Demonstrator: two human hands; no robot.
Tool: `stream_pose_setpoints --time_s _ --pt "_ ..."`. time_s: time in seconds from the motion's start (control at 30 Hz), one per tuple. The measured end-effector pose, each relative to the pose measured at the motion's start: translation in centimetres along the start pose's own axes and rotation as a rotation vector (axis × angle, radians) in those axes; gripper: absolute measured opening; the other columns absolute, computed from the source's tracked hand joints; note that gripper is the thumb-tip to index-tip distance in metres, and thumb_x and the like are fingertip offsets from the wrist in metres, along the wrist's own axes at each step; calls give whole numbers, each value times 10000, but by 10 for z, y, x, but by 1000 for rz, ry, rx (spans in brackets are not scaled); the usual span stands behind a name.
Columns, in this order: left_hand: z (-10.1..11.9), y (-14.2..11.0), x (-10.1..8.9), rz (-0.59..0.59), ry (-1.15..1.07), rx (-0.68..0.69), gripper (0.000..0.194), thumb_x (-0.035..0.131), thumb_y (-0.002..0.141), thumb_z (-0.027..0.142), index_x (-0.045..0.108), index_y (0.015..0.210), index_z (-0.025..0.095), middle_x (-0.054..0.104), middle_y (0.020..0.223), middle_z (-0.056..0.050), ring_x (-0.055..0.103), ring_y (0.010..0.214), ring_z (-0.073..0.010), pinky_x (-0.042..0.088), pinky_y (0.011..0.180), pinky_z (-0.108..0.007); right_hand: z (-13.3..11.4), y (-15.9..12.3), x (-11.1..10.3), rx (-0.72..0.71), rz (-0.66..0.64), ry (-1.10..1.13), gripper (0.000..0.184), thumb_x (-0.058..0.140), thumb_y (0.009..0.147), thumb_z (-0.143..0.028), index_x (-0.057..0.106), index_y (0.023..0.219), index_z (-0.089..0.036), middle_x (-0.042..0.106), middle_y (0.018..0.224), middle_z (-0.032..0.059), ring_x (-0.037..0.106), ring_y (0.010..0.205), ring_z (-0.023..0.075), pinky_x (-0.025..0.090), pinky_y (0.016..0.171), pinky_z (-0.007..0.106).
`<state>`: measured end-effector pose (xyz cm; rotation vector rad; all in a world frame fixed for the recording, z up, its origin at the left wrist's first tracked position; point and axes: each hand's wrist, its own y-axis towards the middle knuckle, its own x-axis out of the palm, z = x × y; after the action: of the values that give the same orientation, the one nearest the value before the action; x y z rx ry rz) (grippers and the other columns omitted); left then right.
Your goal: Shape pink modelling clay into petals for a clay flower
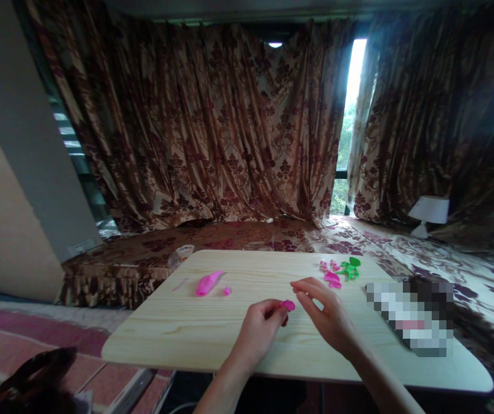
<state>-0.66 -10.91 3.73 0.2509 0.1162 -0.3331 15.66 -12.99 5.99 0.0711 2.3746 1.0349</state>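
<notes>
My left hand (261,328) is closed in a pinch around a small flat pink clay piece (288,305) with a rounded, petal-like edge. Just to its right, my right hand (322,310) hovers over the table with fingers stretched forward and the thumb slightly apart, holding nothing that I can see. A larger pink lump of clay (207,284) lies on the left part of the table, with a small pink bit (226,291) beside it. Toward the far right are several pink petal-like pieces (332,279) and green leaf-like pieces (351,269).
The light wooden table (177,333) has rounded corners. A blurred-out object (414,322) rests on its right side. Behind the far left corner stands a clear plastic cup (184,253). A white lamp (430,210) is on the patterned ledge, below brown floral curtains (247,126).
</notes>
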Motion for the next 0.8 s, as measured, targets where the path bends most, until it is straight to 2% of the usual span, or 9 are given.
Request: stream_pose_setpoints --time_s 0.07,0.23,0.43,0.63,0.7,0.8 --pt "-1 -1 0 29 -27 10 263 540 783 365 645 708 136 564 629 -12 513 644 -139 394 648 -248 3 -3 1 69 47 16 191 477 882 -190 629 997 -209 613 915 55 576 844 166 477 703 280" --pt "4 -4 2 55 -84 -10 247 557 771 352 679 788 138 621 692 -38 543 685 -154 418 674 -258 5 -8 11 167 17 15 96 551 841 -231 637 816 -196 613 780 24 579 701 142 467 579 245" --pt "4 -3 8 67 -194 -51 235 592 759 343 677 826 135 628 721 -37 538 690 -142 433 690 -263 -1 -8 20 115 113 -50 96 567 812 -166 604 726 -191 582 720 12 544 660 140 452 601 266" --pt "2 -4 7 132 -250 -81 264 605 749 382 668 760 127 594 664 -22 533 669 -137 444 683 -270 1 -12 19 68 179 -30 138 526 832 -161 621 926 -195 593 789 28 550 673 140 461 606 265" --pt "3 -4 7 141 -257 -85 265 614 742 387 667 751 127 597 663 -22 534 670 -137 446 682 -269 3 -12 20 90 208 -39 107 540 819 -163 615 891 -192 584 754 19 542 642 136 451 576 259" --pt "5 -4 8 148 -280 -76 265 623 733 395 664 730 133 602 659 -16 536 664 -133 449 681 -265 3 -12 22 108 176 -52 71 547 815 -165 604 784 -193 576 713 9 534 628 134 436 557 253"
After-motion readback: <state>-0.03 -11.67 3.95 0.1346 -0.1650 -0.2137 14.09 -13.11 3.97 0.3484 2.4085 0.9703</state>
